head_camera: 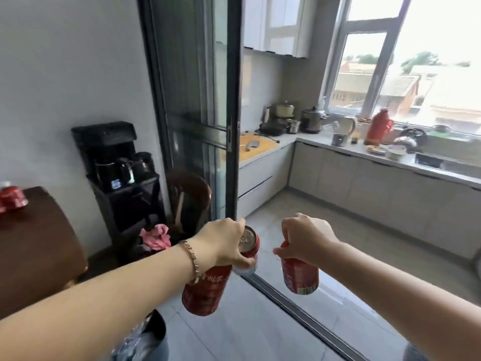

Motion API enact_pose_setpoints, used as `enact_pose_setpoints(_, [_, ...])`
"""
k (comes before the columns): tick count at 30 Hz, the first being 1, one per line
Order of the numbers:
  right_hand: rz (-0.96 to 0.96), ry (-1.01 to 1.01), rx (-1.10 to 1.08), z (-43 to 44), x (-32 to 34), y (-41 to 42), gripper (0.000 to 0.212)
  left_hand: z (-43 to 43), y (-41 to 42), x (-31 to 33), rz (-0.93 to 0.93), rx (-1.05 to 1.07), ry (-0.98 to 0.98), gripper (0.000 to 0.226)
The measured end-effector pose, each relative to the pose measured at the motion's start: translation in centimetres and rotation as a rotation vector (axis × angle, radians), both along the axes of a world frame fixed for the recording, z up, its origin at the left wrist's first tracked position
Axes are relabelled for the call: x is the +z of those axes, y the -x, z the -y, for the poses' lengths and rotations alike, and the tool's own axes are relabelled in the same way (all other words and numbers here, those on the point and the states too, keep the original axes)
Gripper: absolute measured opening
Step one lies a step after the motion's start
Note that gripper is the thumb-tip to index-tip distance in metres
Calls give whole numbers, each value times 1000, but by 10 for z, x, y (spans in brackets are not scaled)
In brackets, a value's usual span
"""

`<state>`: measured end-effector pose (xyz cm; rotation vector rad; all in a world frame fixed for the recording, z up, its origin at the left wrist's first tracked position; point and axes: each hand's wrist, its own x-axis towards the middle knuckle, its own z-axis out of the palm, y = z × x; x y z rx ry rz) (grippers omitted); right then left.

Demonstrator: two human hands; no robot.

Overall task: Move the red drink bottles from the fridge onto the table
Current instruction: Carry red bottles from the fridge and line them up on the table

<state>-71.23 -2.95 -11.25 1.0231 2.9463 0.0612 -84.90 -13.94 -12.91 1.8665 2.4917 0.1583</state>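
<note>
My left hand (223,242) grips two red drink cans at once: one tilted with its silver top showing (249,243), and one hanging below the palm (205,291). My right hand (307,238) holds a third red can (299,276) by its top, hanging over the floor. At the far left, more red cans (11,198) stand on the dark brown table (36,251). The fridge is out of view.
A black sliding door frame (233,121) and its floor track (299,308) lie just ahead. A black water dispenser (117,173) and a dark chair (190,199) with pink cloth (156,237) stand left. Kitchen counters (364,149) hold pots, a red thermos (378,126).
</note>
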Motion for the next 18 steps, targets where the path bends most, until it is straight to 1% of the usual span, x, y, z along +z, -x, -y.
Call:
enact_pose_setpoints(4, [14,58,190,10,-18,109,44,33,84,-19,63,211,16,60])
enact_pose_setpoints(7, [52,61,351,21,-30,199,46,58,152,-32,106,386,22,67])
enact_pose_setpoints(10, [76,57,482,37,-33,267,47,82,200,-37,76,504,22,58])
enact_pose_setpoints(12, [100,59,572,52,-37,325,47,105,236,-41,99,620,16,55])
enact_pose_setpoints(15, [96,68,679,76,-42,390,43,139,281,-44,87,746,-14,57])
enact_pose_setpoints(18, [139,73,777,111,-49,455,45,179,324,-49,116,872,-40,58])
